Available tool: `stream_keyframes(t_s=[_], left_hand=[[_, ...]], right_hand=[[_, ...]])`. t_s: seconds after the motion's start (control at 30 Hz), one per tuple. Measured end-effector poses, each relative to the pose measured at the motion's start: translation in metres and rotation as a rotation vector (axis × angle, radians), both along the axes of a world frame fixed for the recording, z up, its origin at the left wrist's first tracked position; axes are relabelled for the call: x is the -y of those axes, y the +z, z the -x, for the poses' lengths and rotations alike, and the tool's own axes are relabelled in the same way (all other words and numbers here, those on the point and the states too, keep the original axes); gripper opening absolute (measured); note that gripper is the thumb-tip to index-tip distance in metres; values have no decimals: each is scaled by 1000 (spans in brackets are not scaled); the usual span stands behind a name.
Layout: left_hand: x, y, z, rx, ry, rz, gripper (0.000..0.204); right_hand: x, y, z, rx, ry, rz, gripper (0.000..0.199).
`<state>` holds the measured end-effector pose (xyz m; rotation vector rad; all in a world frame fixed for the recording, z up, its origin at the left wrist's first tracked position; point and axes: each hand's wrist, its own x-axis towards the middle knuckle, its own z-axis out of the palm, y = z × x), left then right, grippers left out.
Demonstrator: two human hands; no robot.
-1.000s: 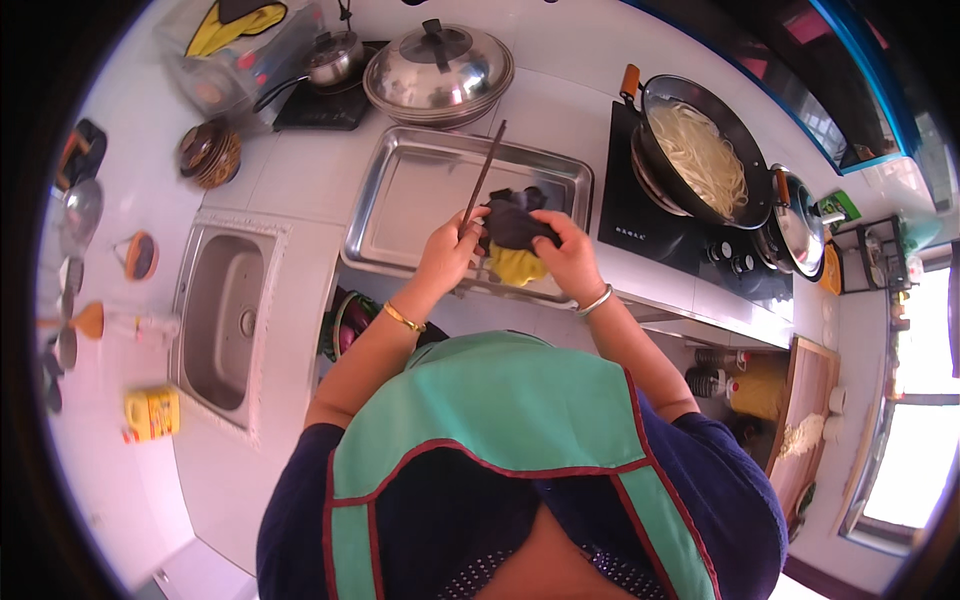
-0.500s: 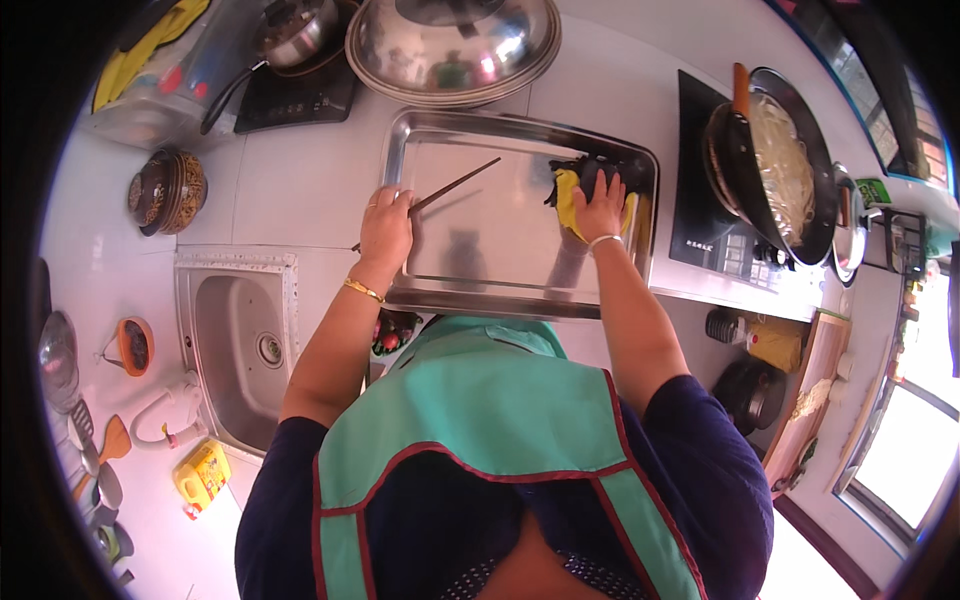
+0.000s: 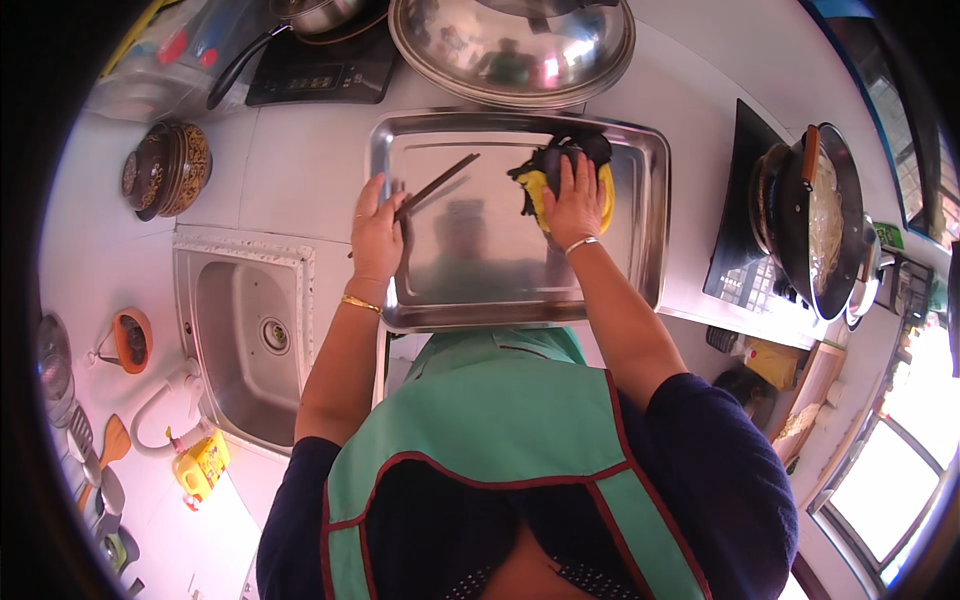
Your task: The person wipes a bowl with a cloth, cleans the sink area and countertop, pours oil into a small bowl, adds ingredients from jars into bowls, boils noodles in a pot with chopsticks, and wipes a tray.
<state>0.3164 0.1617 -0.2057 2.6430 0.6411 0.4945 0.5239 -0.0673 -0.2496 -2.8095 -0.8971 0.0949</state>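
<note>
A large, shallow stainless steel tray (image 3: pixel 430 318) lies on the counter in front of me. My left hand (image 3: pixel 377 235) rests at its left rim and holds dark chopsticks (image 3: pixel 440 184), whose tips reach out slantwise above the tray's inside. On the right part of the tray bottom lies a bunched yellow and black cloth (image 3: pixel 537 192). My right hand (image 3: pixel 574 205) presses down on it from above, its fingers over the black part. The underside of that hand is hidden.
Behind the tray stands a big domed steel lid (image 3: pixel 500 50). A wok (image 3: pixel 830 220) of pale, noodle-like food sits tilted by the black cooktop (image 3: pixel 735 200) at right. At left are a sink (image 3: pixel 245 350), a patterned brown pot (image 3: pixel 165 170) and a yellow jug (image 3: pixel 203 465).
The cloth and my right hand have moved left, away from the tray's right wall. My left hand stays at the left rim with the chopsticks. The whole view has shifted slightly.
</note>
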Motion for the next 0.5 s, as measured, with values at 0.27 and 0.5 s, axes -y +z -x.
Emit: stream_keyframes(t_s=[0.27,0.5], left_hand=[[35,-14,-49,102,-139,155,40],[35,-12,-50,68,-187,66,31]], right_hand=[[69,-4,-34,55,-108,77,67],[-39,3,0,18,85,-48,65]])
